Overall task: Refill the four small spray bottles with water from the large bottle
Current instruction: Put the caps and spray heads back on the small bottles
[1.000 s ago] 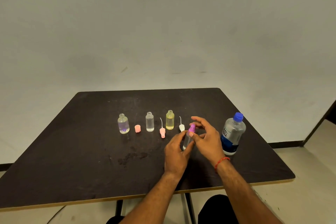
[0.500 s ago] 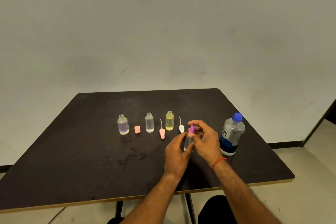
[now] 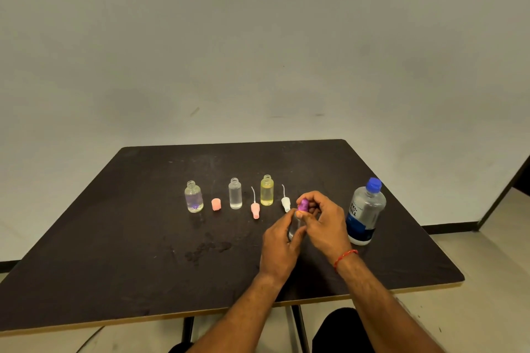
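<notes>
While the left hand [image 3: 279,241] is gripping a small clear bottle [image 3: 294,226] just right of the frame's centre, the right hand [image 3: 324,222] is pinching its purple cap [image 3: 303,205]. Three uncapped small bottles [image 3: 235,193] are standing in a row to the left on the dark table [image 3: 114,238], and the large bottle [image 3: 364,212] is standing capped to the right.

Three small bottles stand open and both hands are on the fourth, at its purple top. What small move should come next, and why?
Probably keep twisting the purple spray top off with the right hand while the left hand steadies the clear bottle. That top looks seated, the other three bottles are already open, and the large bottle is capped.
</notes>
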